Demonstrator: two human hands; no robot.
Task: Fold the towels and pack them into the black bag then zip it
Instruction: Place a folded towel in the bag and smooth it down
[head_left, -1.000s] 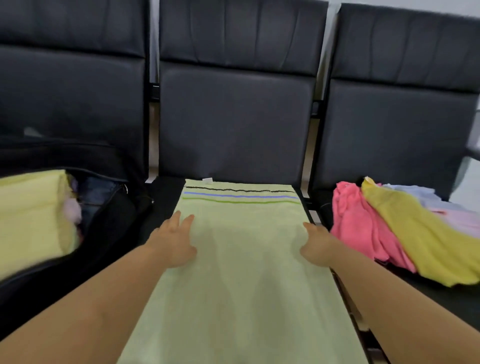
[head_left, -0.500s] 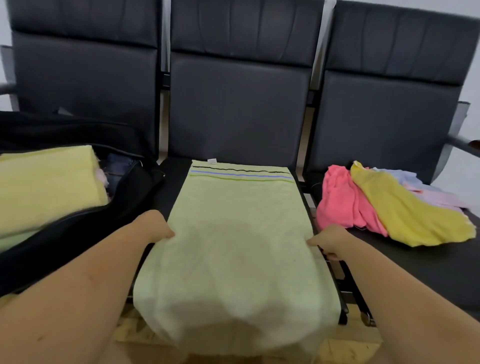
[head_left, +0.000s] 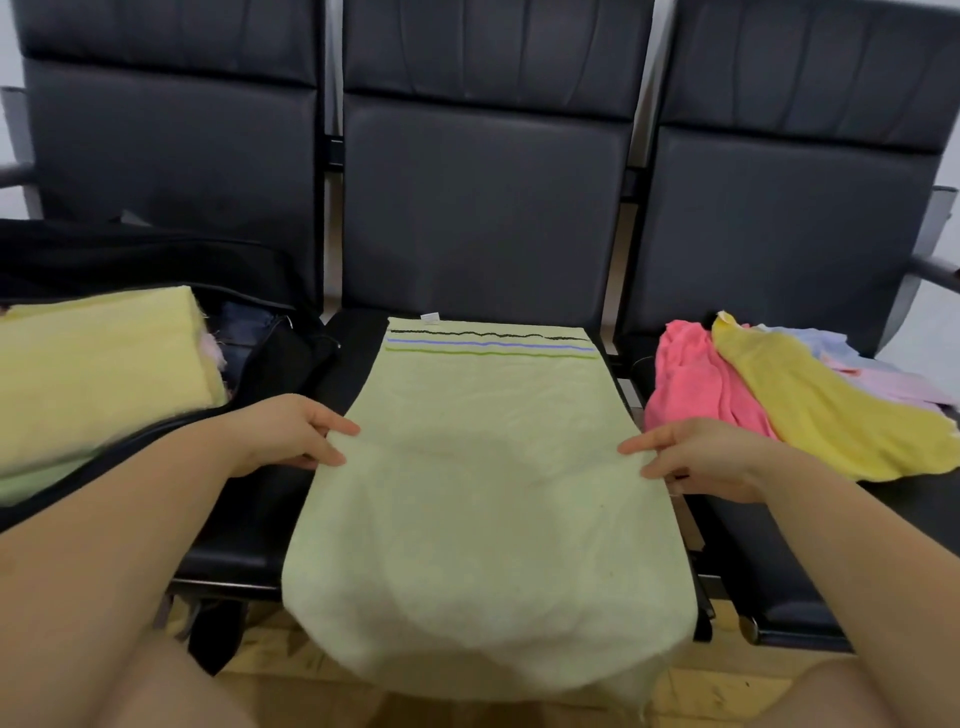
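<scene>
From the head camera, a pale green towel (head_left: 483, 483) lies spread along the middle seat (head_left: 358, 343) of a row of black chairs. Its striped end is near the backrest and its near end hangs over the front edge of the seat. The left hand (head_left: 283, 434) pinches the left edge of the towel about halfway along, thumb on top and fingers below. The right hand (head_left: 698, 457) does the same on the right edge, so both hands are closed on the cloth and stand well apart, one on each side. Both forearms reach forward and slightly inward, with the wrists low, close to the seat.

The black bag (head_left: 280, 364) lies open on the left seat with a folded yellow towel (head_left: 98, 369) already inside it. On the right seat is a loose pile of towels (head_left: 779, 400), pink, yellow and pale ones, not folded yet.

I judge the green towel to be light, soft and limp. It will sag between the two hands and will not keep a shape, so holding it at the side edges or the corners seems best for a straight fold. It is not fragile and not slippery.
</scene>
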